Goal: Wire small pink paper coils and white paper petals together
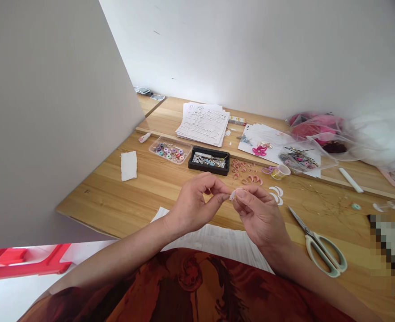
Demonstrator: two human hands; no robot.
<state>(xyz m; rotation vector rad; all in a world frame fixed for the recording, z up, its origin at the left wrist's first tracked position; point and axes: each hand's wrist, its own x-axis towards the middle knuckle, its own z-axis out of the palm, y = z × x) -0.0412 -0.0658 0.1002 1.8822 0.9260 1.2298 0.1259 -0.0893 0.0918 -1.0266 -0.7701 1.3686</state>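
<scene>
My right hand (258, 215) pinches a small white curved piece (235, 194) between thumb and fingertips, above the wooden table (93, 197). My left hand (194, 205) is curled close by, its thumb tip reaching that piece. I cannot tell whether the left hand grips it. Just beyond my hands lie small pink rings (246, 172) and white crescent cut-outs (276, 194). Green-handled scissors (319, 248) rest to the right of my right hand.
Farther back stand a clear tray of coloured beads (170, 150), a black tray of pearls (209, 160), a stack of white cut-out sheets (204, 123) and plastic bags (314, 134). A white partition (49, 112) rises at the left.
</scene>
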